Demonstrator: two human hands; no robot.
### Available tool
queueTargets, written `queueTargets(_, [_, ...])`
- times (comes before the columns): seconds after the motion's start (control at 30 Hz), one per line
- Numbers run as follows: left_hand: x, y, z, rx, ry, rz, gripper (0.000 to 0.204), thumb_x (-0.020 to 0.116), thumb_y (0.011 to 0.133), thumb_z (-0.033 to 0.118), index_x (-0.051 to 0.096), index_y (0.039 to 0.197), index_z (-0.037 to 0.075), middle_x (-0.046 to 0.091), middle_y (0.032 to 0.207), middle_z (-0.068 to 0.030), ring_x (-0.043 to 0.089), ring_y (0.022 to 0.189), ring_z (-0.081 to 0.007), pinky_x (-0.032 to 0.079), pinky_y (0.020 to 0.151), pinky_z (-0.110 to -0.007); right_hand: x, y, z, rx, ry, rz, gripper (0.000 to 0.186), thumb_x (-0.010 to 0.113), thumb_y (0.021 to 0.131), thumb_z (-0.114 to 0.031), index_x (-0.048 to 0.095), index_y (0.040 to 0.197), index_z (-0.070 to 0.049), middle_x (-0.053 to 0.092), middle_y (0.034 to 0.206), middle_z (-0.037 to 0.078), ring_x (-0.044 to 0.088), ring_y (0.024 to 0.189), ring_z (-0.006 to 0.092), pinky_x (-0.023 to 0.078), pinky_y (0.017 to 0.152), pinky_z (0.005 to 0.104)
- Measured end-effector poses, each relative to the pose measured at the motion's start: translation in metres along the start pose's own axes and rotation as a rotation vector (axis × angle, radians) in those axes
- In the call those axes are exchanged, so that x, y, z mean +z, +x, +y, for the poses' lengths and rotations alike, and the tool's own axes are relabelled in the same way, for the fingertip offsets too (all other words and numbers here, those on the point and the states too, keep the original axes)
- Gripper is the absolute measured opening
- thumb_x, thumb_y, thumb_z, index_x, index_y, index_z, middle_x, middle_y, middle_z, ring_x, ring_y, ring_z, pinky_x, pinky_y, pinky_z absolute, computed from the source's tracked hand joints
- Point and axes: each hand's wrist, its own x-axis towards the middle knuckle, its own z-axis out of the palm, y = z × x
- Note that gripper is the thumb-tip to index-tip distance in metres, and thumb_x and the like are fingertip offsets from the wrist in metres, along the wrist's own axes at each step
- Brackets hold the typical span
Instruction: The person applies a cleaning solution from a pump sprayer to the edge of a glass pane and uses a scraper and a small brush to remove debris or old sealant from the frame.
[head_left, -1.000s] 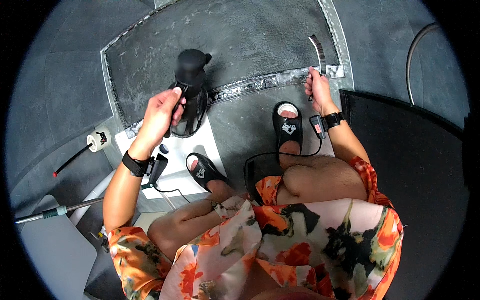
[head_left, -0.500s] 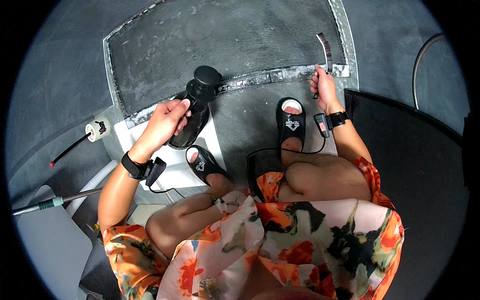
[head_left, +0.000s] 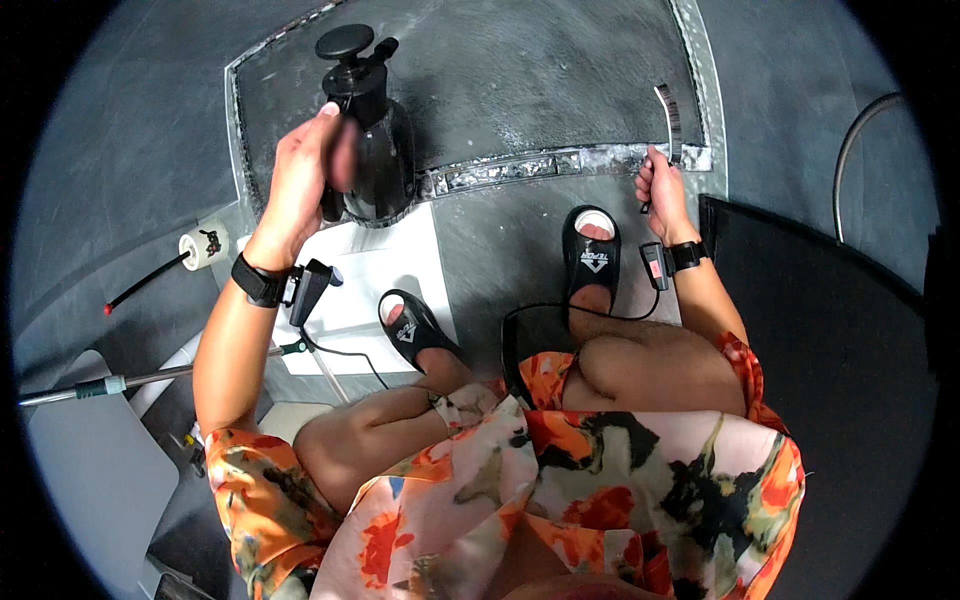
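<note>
A black pump spray bottle point(head_left: 382, 160), with a round pump knob and a nozzle at its top, is gripped by its handle in my left hand point(head_left: 300, 175). It is held over the left part of a wet, dark grey floor panel point(head_left: 540, 90). Closed around the handle of a small curved brush point(head_left: 668, 118) with dark bristles is my right hand point(head_left: 662, 190). That brush stands up near the panel's front right corner. Along the panel's near edge runs a dirty, whitish metal strip point(head_left: 510, 170) with dark slots.
My feet, in black slides point(head_left: 590, 250), stand before the strip. A white board point(head_left: 370, 270) lies by the left foot. To the left are a white cup-shaped holder with a black rod point(head_left: 195, 248), a metal pole point(head_left: 160, 375) and a grey panel. At right, a hose point(head_left: 838, 170) hangs above a black mat point(head_left: 800, 350).
My left hand has lifted the spray bottle and swung it forward and left, so its body shows more fully. The right hand with the brush has shifted only slightly.
</note>
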Motion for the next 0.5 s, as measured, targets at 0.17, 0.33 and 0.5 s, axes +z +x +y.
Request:
queueTargets(0.17, [-0.001,0.001,0.002,-0.021,0.053,-0.006,0.044,0.051,0.109,0.042,0.065,0.085,0.008,0.051,0.061,0.0038,0.044,0.053,-0.0088,0.033,0.052,-0.026,-0.005,0.002,0.004,0.015,0.0,0.006,0.031,0.061,0.101,-0.038,0.051,0.08,-0.017,0.044,0.065,-0.008,0.042,0.057,0.0059,0.03,0.05,0.0249])
queueTargets(0.33, [0.002,-0.018,-0.013,-0.104,0.131,-0.057,0.053,0.05,0.109,0.043,0.059,0.069,0.01,0.051,0.056,0.0006,0.045,0.051,-0.0114,0.034,0.053,-0.028,-0.001,0.001,0.004,0.022,-0.018,0.036,0.031,0.063,0.101,-0.038,0.052,0.081,-0.017,0.046,0.066,-0.007,0.044,0.057,0.0068,0.031,0.05,0.0253])
queueTargets(0.5, [-0.002,-0.04,-0.043,-0.26,0.143,-0.118,0.051,0.054,0.108,0.044,0.061,0.072,0.009,0.052,0.057,0.0009,0.044,0.049,-0.0098,0.032,0.05,-0.027,0.003,0.001,0.006,0.027,-0.051,0.063,0.031,0.065,0.099,-0.039,0.054,0.081,-0.016,0.051,0.069,-0.006,0.048,0.059,0.0072,0.035,0.051,0.025])
